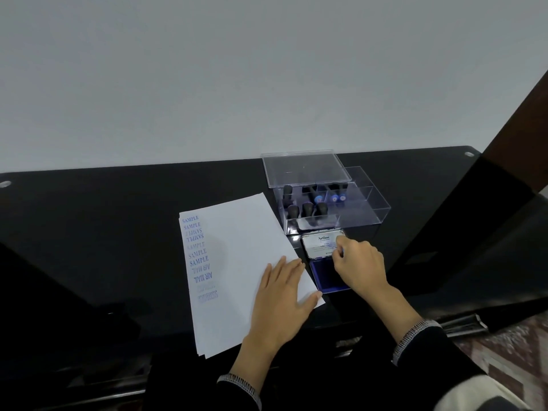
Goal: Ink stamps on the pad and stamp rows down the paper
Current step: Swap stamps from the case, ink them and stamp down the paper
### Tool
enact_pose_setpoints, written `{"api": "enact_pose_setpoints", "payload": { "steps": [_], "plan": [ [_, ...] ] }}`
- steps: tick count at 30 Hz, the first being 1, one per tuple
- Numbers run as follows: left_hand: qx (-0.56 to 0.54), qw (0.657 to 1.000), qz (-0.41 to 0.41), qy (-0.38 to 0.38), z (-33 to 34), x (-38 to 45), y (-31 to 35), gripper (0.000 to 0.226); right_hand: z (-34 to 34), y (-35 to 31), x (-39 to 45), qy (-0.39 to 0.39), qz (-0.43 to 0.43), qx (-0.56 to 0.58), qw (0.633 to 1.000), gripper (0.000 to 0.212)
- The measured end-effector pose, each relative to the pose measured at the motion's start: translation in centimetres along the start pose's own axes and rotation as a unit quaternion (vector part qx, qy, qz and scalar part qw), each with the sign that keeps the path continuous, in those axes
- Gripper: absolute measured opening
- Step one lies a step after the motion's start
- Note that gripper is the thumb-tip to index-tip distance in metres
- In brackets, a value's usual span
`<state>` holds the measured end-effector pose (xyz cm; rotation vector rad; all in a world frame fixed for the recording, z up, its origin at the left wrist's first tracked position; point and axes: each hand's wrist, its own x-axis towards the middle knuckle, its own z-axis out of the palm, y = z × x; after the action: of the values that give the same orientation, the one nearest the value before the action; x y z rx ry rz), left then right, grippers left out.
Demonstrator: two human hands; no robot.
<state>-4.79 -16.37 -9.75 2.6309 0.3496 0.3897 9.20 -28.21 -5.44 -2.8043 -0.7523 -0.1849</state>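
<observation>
A white paper sheet (237,250) lies on the black desk, with a column of blue stamped words down its left side: SAMPLE, AIR MAIL and a smudged one. My left hand (281,304) rests flat on the sheet's lower right part. To the right, the ink pad (324,277) lies open, its blue pad showing and its white-labelled lid (318,246) folded back. My right hand (360,268) hovers over the pad with fingers curled at the lid's right edge; something small and blue shows at its fingertips. No stamp is visible in either hand.
A clear plastic box (367,209) with its lid (305,169) tilted open stands behind the ink pad. It holds several black-handled stamps (307,210). The desk's front edge (456,324) runs close below my arms; a dark wooden panel rises at the far right.
</observation>
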Motion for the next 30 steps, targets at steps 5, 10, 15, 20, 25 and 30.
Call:
{"api": "enact_pose_setpoints", "payload": {
  "steps": [5, 10, 15, 20, 25, 30],
  "plan": [
    [-0.030, 1.000, -0.003, 0.004, -0.2, 0.2, 0.0, 0.067, 0.0, -0.4, -0.6, 0.023, -0.037, -0.057, 0.997, 0.021],
    [-0.122, 0.991, -0.045, 0.014, -1.6, 0.3, -0.8, 0.055, -0.6, -1.6, -1.7, 0.074, -0.061, -0.074, 0.993, 0.033],
    [-0.117, 0.988, -0.094, 0.041, -4.6, 0.0, -3.0, 0.044, -0.1, -1.3, -1.7, 0.059, -0.021, -0.049, 0.997, 0.024],
    [-0.130, 0.980, -0.137, 0.056, -7.1, -1.6, -5.0, 0.038, 0.4, -0.8, -1.4, 0.058, 0.001, -0.015, 0.998, 0.021],
    [-0.108, 0.986, -0.128, 0.024, -8.7, -3.7, -6.9, 0.035, -0.6, -1.8, -2.4, 0.089, -0.039, -0.026, 0.995, 0.033],
    [-0.079, 0.994, -0.078, -0.003, -9.4, -5.8, -7.3, 0.060, -0.4, -1.6, -2.7, 0.068, -0.028, -0.016, 0.997, 0.032]
  ]
}}
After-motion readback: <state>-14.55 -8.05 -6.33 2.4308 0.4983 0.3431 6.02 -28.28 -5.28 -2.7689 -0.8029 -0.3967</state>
